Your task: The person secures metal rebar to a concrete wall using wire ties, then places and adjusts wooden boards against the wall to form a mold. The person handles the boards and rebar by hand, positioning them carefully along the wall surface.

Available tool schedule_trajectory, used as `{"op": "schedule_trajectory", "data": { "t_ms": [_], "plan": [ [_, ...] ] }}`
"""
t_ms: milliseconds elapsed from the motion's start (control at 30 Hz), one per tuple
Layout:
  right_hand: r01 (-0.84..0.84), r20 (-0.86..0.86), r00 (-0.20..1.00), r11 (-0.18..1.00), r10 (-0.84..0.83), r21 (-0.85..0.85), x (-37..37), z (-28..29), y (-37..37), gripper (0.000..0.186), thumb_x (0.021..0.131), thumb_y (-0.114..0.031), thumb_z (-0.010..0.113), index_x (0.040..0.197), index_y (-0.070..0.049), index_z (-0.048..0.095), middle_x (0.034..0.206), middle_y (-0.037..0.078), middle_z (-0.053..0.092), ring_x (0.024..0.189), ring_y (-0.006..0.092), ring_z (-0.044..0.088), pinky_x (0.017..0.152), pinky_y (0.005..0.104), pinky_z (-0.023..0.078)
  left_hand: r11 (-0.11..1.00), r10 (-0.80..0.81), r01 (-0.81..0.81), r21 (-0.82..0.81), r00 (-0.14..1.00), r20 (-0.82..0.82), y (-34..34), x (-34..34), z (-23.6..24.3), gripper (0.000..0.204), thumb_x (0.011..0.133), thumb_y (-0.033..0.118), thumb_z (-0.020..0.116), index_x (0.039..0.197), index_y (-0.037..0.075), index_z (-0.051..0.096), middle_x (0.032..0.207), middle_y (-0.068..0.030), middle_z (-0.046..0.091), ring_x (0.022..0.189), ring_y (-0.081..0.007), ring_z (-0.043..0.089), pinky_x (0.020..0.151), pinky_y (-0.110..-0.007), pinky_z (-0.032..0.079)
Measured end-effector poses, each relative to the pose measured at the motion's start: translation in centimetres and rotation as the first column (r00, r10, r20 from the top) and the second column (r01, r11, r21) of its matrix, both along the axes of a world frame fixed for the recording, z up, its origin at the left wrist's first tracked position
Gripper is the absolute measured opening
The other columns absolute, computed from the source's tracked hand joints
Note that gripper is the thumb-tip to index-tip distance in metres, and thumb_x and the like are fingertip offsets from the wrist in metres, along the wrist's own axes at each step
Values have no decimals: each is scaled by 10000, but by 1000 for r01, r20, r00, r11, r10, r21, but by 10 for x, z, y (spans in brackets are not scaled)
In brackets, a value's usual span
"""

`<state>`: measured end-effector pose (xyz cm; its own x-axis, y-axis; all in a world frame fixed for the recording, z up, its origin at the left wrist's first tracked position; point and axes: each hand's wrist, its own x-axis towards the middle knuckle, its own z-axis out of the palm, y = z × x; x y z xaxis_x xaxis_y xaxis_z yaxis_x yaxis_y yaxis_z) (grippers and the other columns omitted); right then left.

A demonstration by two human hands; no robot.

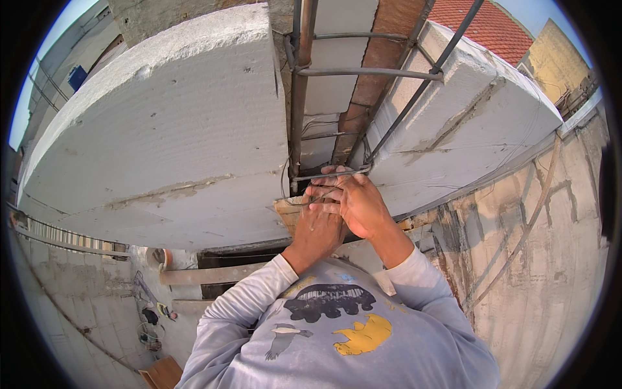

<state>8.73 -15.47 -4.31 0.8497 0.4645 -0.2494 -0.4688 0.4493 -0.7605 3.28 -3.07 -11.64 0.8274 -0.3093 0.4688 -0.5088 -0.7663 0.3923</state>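
My left hand [319, 230] and my right hand [361, 206] meet at the lower end of a vertical steel rebar cage [368, 73], with curled fingers overlapping around thin grey wire [301, 203] just below a horizontal tie [330, 174]. What exactly the closed fingers grip is hidden. The cage stands in a channel between a white foam block [149, 129] on the left and another [466, 123] on the right, with rusty boards [356, 110] and a pale strip inside. A small wooden piece [287, 214] sits beside my left hand.
A weathered block wall [525, 246] fills the lower right. Planks [194, 277] cross a dark opening below the left foam block. Cables and tools [152, 316] hang at lower left. A red tiled roof [473, 19] and a yellowish wall [551, 58] show beyond the blocks.
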Motion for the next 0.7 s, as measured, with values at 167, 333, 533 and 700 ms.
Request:
{"op": "schedule_trajectory", "data": {
  "t_ms": [167,333,533,700],
  "plan": [
    [-155,20,987,980,159,-126,5,11,-7,324,1086,-213,488,1267,52,525,1027,186,700,794,292,727,710,424,631,992,125,-126,24,992,12,-10,-5,4,321,879,239,670,1156,80,702,1179,-157,665,1170,-311,595,1128,-559,342],
    [-119,18,991,934,133,-337,8,1,-20,320,1097,-195,464,1297,33,568,935,99,694,602,121,581,601,319,580,950,292,-252,-186,927,236,-30,-5,-22,302,842,270,708,1077,82,736,1326,-156,611,1270,-334,521,1169,-594,304],
    [-107,-27,994,909,106,-402,13,13,-23,366,1099,-209,481,1398,-8,545,1020,72,724,681,78,616,612,269,596,905,422,-378,-198,858,294,-58,9,-35,199,798,246,737,922,92,757,1223,-120,626,1235,-336,519,1188,-618,282],
    [-241,4,966,902,260,-359,16,14,-27,382,1096,-238,509,1406,-19,545,965,64,739,687,83,661,631,256,614,886,461,-406,-225,827,323,-62,13,-42,182,788,264,739,840,90,744,1158,-92,625,1208,-337,518,1207,-646,261]
  ]
}}
